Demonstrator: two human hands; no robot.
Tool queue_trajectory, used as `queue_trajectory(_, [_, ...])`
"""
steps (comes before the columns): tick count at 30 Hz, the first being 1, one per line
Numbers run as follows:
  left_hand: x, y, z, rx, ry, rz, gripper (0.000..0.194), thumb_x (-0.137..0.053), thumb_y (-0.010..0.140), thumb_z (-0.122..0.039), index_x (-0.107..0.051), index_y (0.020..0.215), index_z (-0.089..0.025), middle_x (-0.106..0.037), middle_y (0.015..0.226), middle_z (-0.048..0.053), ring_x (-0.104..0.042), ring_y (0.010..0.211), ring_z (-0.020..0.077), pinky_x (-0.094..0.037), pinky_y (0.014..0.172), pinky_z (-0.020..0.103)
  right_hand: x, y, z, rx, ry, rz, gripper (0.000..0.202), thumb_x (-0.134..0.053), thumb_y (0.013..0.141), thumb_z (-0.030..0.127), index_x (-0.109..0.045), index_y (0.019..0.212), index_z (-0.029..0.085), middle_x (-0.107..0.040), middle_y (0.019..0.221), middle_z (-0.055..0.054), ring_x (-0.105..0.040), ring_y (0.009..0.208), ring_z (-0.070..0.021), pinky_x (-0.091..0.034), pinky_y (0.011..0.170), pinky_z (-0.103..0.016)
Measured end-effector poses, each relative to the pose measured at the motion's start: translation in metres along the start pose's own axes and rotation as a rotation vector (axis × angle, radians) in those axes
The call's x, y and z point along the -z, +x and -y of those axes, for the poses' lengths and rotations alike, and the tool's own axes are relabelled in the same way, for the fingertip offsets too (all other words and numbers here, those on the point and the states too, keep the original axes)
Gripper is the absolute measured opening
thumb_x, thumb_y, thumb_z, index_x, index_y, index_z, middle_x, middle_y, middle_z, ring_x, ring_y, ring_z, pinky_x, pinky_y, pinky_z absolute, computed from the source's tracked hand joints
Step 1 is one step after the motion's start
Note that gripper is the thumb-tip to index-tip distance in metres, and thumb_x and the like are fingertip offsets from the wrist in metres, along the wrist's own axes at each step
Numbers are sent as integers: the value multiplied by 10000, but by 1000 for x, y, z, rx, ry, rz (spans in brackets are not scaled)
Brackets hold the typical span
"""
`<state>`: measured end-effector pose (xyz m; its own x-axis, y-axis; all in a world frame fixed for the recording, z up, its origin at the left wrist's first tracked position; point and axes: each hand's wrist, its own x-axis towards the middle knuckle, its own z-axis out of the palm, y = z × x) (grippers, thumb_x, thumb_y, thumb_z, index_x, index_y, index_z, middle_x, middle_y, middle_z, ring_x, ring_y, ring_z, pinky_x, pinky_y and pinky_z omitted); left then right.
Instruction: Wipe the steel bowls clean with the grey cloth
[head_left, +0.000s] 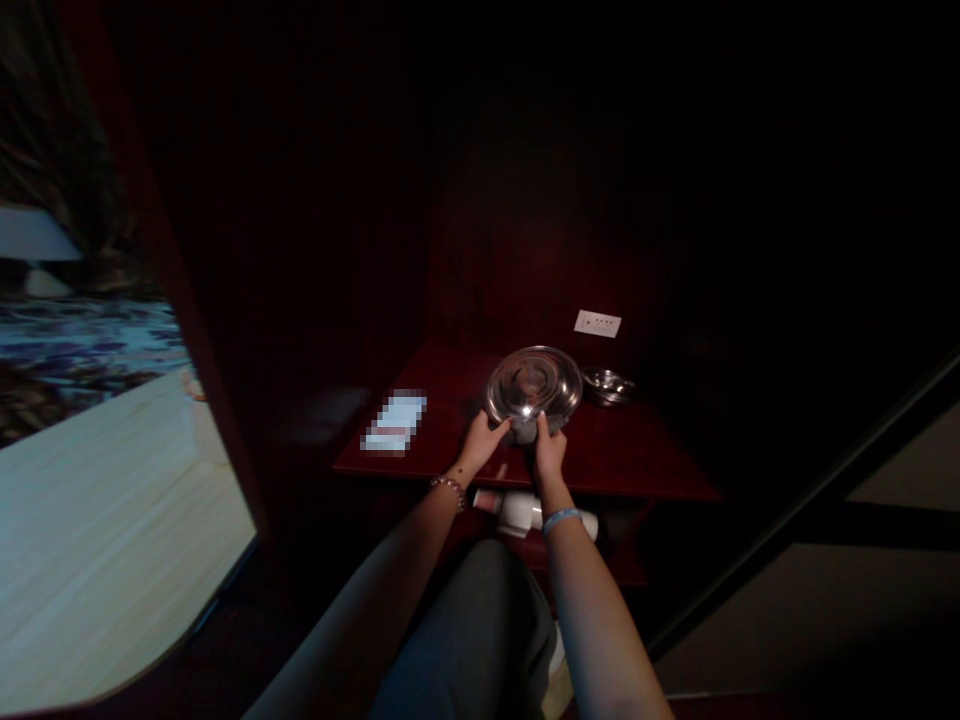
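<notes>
A round, shiny metal basin (534, 380) is tilted toward me above the dark red shelf (442, 455). My left hand (482, 443) grips its near rim at the left, with the thumb on top. On the near right part of the same rim, my right hand (550, 450) is closed with its thumb up. Between the two hands a grey patch shows under the rim; whether it is cloth or the basin's underside I cannot tell. The fingers beneath are mostly hidden. A smaller metal bowl (609, 386) rests on the shelf, right of the basin.
A blurred-out white rectangular item (395, 421) lies on the shelf's left. White cylindrical things (525, 512) sit on the lower level under the shelf edge. A white socket plate (598, 323) is on the back wall. A pale wooden tabletop (112, 540) stands at left, beyond a dark panel.
</notes>
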<state>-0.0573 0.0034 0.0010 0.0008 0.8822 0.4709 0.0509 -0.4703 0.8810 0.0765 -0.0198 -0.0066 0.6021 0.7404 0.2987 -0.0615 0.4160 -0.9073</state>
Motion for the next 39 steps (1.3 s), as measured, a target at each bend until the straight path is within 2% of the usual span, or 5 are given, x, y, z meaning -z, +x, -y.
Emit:
queue_trajectory(14, [6, -1, -6, -62, -159, -168, 269, -618, 851, -390, -626, 993, -162, -706, 993, 76, -654, 946, 181, -499, 886, 299, -2, -3, 3, -1, 20, 22, 585, -650, 760, 580, -721, 984, 44, -740, 953, -162, -642, 792, -193, -499, 715, -290])
queue_trajectory(22, [3, -2, -1, -28, 20, -53, 410, -661, 815, -357, -624, 1161, -141, -716, 1138, 128, -666, 1066, 234, -485, 975, 350, -1, -5, 10, 8, -21, 33, 623, -635, 757, 605, -718, 982, 30, -740, 939, -173, -642, 786, -198, -496, 685, -276])
queue_trajectory(27, [2, -2, 1, 68, 134, 129, 313, -703, 752, -350, -729, 974, -131, -763, 1007, 119, -686, 1040, 292, -500, 956, 373, -1, -4, 6, -17, 10, 57, 621, -631, 761, 601, -712, 1013, 39, -737, 974, -166, -641, 787, -186, -496, 681, -265])
queue_trajectory(33, [3, -2, -5, 62, 65, 49, 278, -733, 720, -307, -751, 946, -147, -775, 930, 109, -691, 1029, 304, -527, 905, 371, -1, -2, 4, -31, 13, 45, 615, -644, 751, 591, -719, 1000, 34, -740, 920, -155, -642, 766, -183, -497, 673, -268])
queue_trajectory(39, [2, 1, -1, 24, 52, 81, 242, -655, 779, -277, -740, 945, -122, -771, 967, 105, -697, 1000, 271, -514, 928, 373, -2, -1, 0, -37, 3, 45, 626, -666, 728, 605, -714, 970, 29, -735, 892, -144, -625, 746, -173, -491, 666, -261])
